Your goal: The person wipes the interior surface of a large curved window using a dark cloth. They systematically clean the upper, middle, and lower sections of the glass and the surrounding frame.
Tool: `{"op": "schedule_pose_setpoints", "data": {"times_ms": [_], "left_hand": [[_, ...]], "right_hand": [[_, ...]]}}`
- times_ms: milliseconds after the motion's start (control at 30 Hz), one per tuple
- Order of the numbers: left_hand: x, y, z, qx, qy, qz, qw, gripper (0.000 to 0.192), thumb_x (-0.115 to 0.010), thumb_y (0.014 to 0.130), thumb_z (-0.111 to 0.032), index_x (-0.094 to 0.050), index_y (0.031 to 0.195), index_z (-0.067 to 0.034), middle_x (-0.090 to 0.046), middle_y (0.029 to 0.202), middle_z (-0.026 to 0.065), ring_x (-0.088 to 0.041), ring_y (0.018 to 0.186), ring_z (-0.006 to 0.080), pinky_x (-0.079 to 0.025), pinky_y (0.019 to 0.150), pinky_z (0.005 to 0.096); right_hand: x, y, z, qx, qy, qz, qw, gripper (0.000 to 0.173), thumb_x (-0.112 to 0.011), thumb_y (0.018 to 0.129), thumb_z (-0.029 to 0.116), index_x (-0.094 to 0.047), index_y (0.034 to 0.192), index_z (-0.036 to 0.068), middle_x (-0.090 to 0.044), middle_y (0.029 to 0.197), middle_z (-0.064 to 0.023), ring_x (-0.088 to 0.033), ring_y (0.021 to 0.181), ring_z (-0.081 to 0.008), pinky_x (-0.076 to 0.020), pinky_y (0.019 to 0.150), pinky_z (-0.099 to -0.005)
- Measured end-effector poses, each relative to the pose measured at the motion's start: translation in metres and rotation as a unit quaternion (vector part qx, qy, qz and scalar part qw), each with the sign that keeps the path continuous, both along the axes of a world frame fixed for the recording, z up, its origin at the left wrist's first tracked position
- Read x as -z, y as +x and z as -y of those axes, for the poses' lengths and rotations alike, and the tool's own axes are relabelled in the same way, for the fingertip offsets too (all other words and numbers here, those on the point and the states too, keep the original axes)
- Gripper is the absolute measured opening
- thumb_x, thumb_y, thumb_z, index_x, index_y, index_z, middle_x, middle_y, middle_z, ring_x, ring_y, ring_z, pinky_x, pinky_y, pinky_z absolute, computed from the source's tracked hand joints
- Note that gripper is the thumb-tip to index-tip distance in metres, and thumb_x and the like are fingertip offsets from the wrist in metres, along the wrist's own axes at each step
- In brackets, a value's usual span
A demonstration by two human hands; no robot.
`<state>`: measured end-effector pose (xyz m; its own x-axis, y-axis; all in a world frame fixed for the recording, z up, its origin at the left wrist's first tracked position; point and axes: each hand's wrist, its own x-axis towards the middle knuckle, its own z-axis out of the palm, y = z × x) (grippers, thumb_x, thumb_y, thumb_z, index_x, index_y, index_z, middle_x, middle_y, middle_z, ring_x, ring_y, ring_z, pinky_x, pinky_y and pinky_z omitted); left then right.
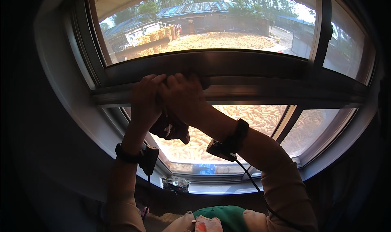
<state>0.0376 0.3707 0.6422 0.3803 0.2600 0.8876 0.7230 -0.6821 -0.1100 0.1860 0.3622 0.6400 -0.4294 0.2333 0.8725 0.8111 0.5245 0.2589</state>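
Both my hands are raised side by side at the horizontal bar of a metal window frame (259,93). My left hand (148,93) has its fingers curled at the bar, touching or nearly touching my right hand (183,94). A dark, crumpled cloth (171,128) hangs below and between the hands; its upper end is hidden by them. Shadow hides which hand grips it. Each wrist wears a black strap with a small box and a cable.
Below, the window sill (213,187) holds a small clear and black object (176,184) at its left part. Beyond the glass lie many corn cobs (250,115). Further off stands a low building with a blue roof (195,8). Side frames and a wall reveal surround the window.
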Motion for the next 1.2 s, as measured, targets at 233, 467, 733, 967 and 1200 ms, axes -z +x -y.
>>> {"op": "schedule_pose_setpoints", "data": {"times_ms": [233,467,733,967,1200], "left_hand": [[-0.002,0.105,0.018,0.072,0.044,-0.011,0.996,0.044,-0.067,0.069,-0.008,-0.055,0.112,-0.009,-0.056,0.103,0.01,-0.056,0.093,0.0291,-0.044,0.08,0.0391],[0.004,0.229,0.037,0.171,0.084,0.047,0.981,0.034,-0.062,0.073,-0.009,-0.057,0.106,-0.007,-0.056,0.097,0.0109,-0.057,0.079,0.0245,-0.044,0.074,0.0349],[0.009,0.285,0.043,0.154,0.081,0.029,0.984,0.033,-0.058,0.077,-0.016,-0.058,0.106,-0.002,-0.058,0.087,0.0107,-0.058,0.076,0.0204,-0.042,0.073,0.0328],[-0.004,0.244,0.046,0.187,0.075,-0.036,0.979,0.034,-0.057,0.077,-0.017,-0.057,0.106,0.001,-0.058,0.086,0.0101,-0.057,0.074,0.0203,-0.043,0.072,0.034],[-0.006,0.104,0.014,0.156,0.059,-0.047,0.985,0.044,-0.058,0.079,-0.017,-0.049,0.117,0.002,-0.057,0.098,0.0141,-0.059,0.087,0.0243,-0.045,0.08,0.0371]], "right_hand": [[-0.006,0.107,0.04,0.09,0.003,0.045,0.995,0.023,-0.063,0.07,0.017,-0.06,0.092,0.01,-0.056,0.081,-0.0041,-0.056,0.079,-0.0194,-0.0418,0.067,-0.0386],[0.001,0.223,0.078,0.165,0.01,0.039,0.985,0.026,-0.061,0.076,0.014,-0.057,0.101,0.007,-0.057,0.089,-0.0061,-0.057,0.086,-0.0231,-0.0422,0.068,-0.0388],[0.013,0.277,0.083,0.197,-0.01,0.024,0.98,0.033,-0.059,0.082,0.018,-0.053,0.108,-0.001,-0.058,0.093,-0.0121,-0.057,0.085,-0.0292,-0.0433,0.069,-0.0401],[0.013,0.239,0.08,0.236,0.086,0.026,0.967,0.042,-0.06,0.082,0.025,-0.05,0.115,0.0,-0.057,0.093,-0.014,-0.057,0.086,-0.0281,-0.0446,0.072,-0.0395],[0.006,0.09,0.045,0.366,0.048,0.059,0.928,0.039,-0.059,0.081,0.026,-0.054,0.111,0.003,-0.056,0.087,-0.0069,-0.057,0.085,-0.0225,-0.0436,0.072,-0.0366]]}}
